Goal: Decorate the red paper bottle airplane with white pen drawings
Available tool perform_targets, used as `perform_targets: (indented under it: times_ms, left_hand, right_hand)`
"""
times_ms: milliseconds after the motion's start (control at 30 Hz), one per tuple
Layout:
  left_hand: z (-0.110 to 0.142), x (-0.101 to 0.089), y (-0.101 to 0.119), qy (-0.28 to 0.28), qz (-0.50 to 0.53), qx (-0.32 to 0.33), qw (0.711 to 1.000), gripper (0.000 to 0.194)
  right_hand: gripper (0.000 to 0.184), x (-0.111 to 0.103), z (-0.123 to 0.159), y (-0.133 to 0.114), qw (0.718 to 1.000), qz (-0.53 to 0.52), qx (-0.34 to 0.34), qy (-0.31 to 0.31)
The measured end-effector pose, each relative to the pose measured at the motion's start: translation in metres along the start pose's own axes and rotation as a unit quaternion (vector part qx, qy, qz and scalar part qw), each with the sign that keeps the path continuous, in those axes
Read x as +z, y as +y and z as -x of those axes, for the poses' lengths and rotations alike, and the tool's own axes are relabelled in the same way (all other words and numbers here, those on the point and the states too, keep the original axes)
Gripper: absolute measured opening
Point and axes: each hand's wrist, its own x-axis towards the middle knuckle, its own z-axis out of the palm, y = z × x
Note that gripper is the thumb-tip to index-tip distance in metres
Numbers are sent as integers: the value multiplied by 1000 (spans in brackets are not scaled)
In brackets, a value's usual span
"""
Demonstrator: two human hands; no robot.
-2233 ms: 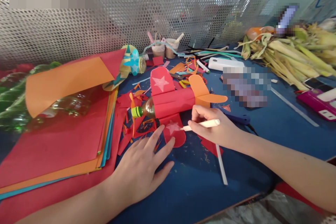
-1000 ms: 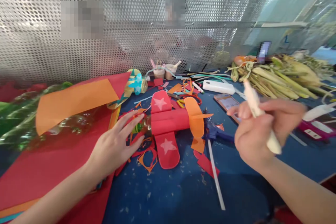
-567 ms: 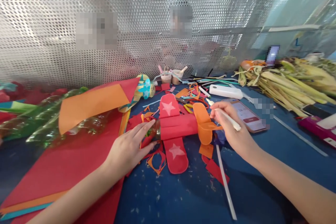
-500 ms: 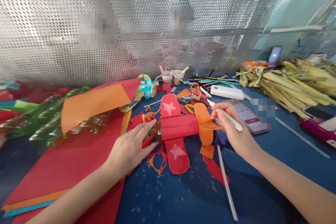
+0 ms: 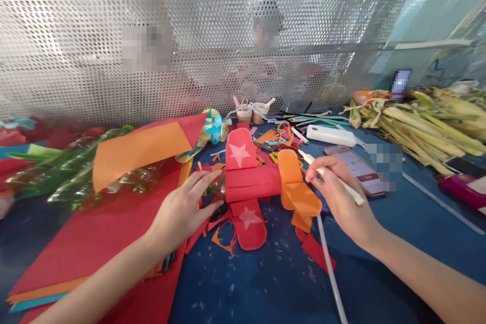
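A toy plane (image 5: 248, 182) made of a bottle wrapped in red paper lies on the blue table (image 5: 266, 283). It has red wings with white stars and an orange tail (image 5: 298, 190). My left hand (image 5: 184, 212) grips the bottle-neck nose of the plane, fingers curled round it. My right hand (image 5: 337, 195) pinches a white stick-shaped tool (image 5: 334, 177) like a pen, its tip just behind the orange tail. A long white stick (image 5: 330, 268) lies on the table below that hand.
Stacked red and orange paper sheets (image 5: 94, 233) and clear green bottles (image 5: 64, 172) lie left. Paper scraps (image 5: 281, 134) litter the middle. A phone (image 5: 359, 169), a white case (image 5: 330, 135) and corn husks (image 5: 421, 121) lie right. A perforated metal screen (image 5: 190, 35) stands behind.
My left hand moved from the table near the front wing to the plane's nose and closed on it. My right hand lifted away with the tool, then came back to the orange tail.
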Motion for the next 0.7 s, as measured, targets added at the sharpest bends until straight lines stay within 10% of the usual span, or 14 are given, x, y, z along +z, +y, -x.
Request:
perform_targets:
  times_ms: [700]
  left_hand:
    - [-4, -9, -6, -87, -32, -36, 995, 48]
  right_hand:
    - [15, 7, -2, -1, 997, -59, 41, -29]
